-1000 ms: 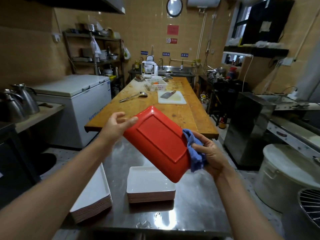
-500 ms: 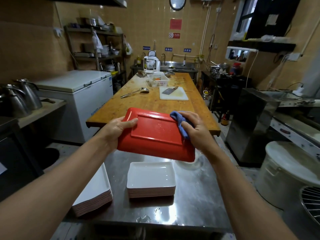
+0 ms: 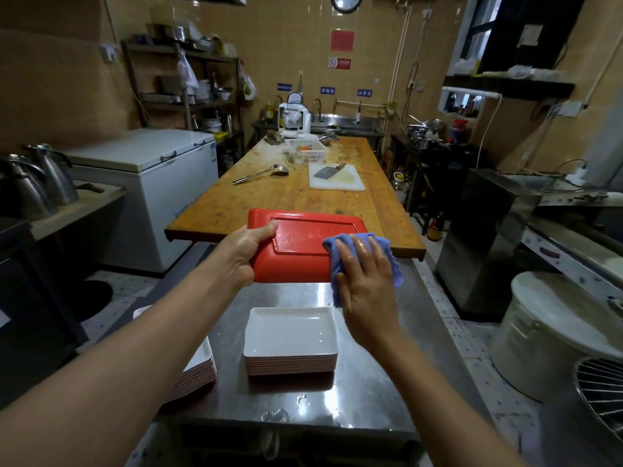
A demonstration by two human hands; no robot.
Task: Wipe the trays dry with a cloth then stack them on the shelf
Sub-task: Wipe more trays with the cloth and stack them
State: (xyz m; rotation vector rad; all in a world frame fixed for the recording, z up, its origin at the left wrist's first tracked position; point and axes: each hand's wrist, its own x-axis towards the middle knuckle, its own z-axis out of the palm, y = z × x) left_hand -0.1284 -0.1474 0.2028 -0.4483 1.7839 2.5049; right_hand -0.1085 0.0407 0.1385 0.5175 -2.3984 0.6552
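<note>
1. The red tray (image 3: 296, 246) is held in the air, underside up and close to level, above the steel tabletop (image 3: 367, 382). It sits directly beyond the stack of white trays (image 3: 290, 338) and in front of the near edge of the wooden table (image 3: 293, 193).
2. Judged by its look, the tray is rigid moulded plastic: light, stiff and unlikely to bend under wiping pressure. It would probably survive a knock but clatter if dropped.
3. Droplets glint on its raised underside panel, so the surface is likely slick. The rim, with its turned lip, looks like the safest place to take hold, better than the flat face.
4. The left hand (image 3: 241, 256) does just that. Its grip is curled round the tray's left edge, thumb lying on top near the far-left corner; the fingers underneath are hidden.
5. The right hand (image 3: 365, 274) lies flat, fingers straight and slightly spread, pressing the blue cloth (image 3: 340, 264) onto the tray's right end. It pinches nothing.
6. The cloth is soft and bunched, and it droops over the tray's right edge toward the white stack.
7. A second stack of trays (image 3: 199, 369) stands left of the white stack, partly hidden by the left forearm.
</note>
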